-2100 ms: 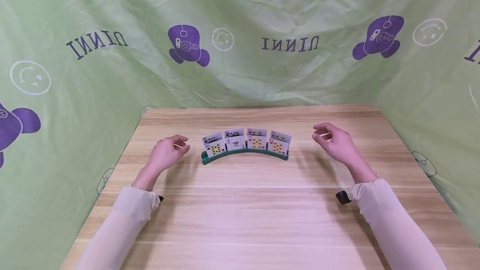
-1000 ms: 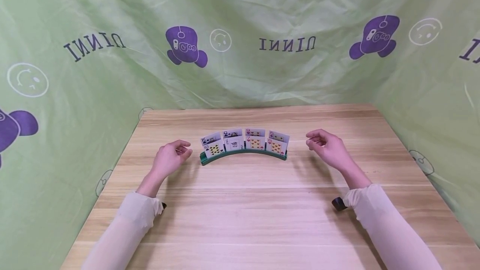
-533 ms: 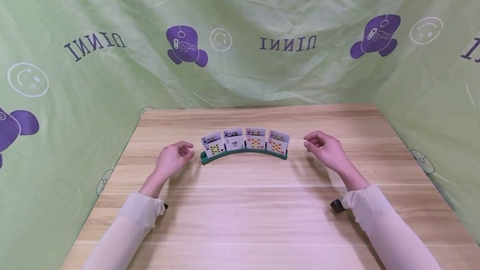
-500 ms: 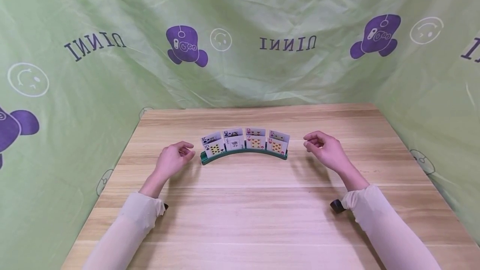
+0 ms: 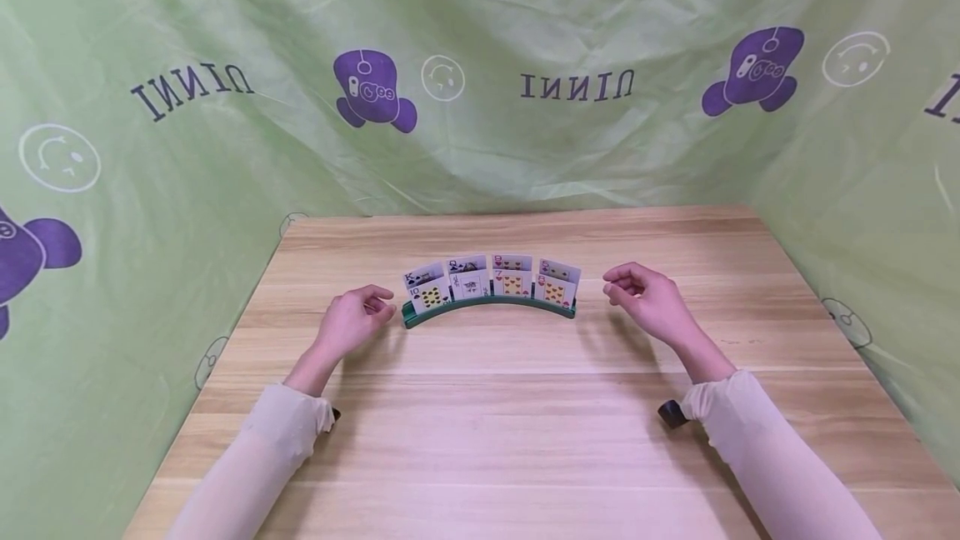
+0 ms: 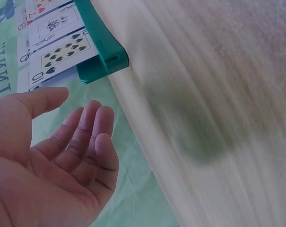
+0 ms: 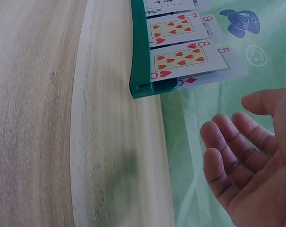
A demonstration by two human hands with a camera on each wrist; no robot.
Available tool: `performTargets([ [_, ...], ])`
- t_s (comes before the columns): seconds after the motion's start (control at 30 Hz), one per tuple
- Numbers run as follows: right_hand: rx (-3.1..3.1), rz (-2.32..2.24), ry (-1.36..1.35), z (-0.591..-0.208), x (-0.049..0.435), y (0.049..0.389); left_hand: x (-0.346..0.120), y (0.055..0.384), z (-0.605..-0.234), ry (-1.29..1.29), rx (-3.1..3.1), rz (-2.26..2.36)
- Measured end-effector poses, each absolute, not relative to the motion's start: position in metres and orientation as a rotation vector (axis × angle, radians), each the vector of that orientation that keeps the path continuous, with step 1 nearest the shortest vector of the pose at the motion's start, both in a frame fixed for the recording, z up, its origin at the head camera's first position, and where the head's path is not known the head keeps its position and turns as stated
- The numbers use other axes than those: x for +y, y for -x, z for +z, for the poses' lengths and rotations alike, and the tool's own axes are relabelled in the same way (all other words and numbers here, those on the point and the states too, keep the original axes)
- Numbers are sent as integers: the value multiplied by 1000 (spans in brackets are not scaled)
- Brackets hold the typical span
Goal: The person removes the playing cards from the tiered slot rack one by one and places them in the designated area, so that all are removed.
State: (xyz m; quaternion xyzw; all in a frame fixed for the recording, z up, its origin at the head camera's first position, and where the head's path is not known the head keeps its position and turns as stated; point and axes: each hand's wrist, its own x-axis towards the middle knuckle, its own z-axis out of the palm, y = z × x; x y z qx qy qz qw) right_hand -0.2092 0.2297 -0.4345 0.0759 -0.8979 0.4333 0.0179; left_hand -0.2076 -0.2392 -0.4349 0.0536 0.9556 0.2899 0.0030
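A curved green card holder (image 5: 487, 302) stands on the table with playing cards upright in two rows. In front are the ten of spades (image 5: 431, 297), a joker (image 5: 470, 287), the seven of hearts (image 5: 512, 283) and the eight of hearts (image 5: 553, 292). Behind them show a king, a queen, a nine and a five. My left hand (image 5: 352, 319) hovers just left of the holder's end, fingers loosely bent and holding nothing. On the other side my right hand (image 5: 648, 298), also empty and relaxed, hangs a little apart from the holder's right end.
The wooden table (image 5: 495, 432) reaches back to a green cloth (image 5: 480, 157) printed with purple bears and smiley faces, which also hangs along both sides. A dark object (image 5: 672, 413) sticks out from the right sleeve cuff.
Both hands have drifted inward toward the holder's two ends, the left one rightward and the right one leftward and slightly nearer. Cards and holder stay where they were.
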Motion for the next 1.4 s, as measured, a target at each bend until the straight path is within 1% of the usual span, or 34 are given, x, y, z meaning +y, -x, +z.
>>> performTargets([
  [0.4,-2792,1436,-221,-436,226,208,-236,206,-438,-197,3003,895],
  [1.07,-2768,1612,-211,-434,213,205,-229,204,-447,-155,2999,883],
  [1.4,-2760,1656,-179,-442,208,208,-227,203,-448,-150,2990,875],
])
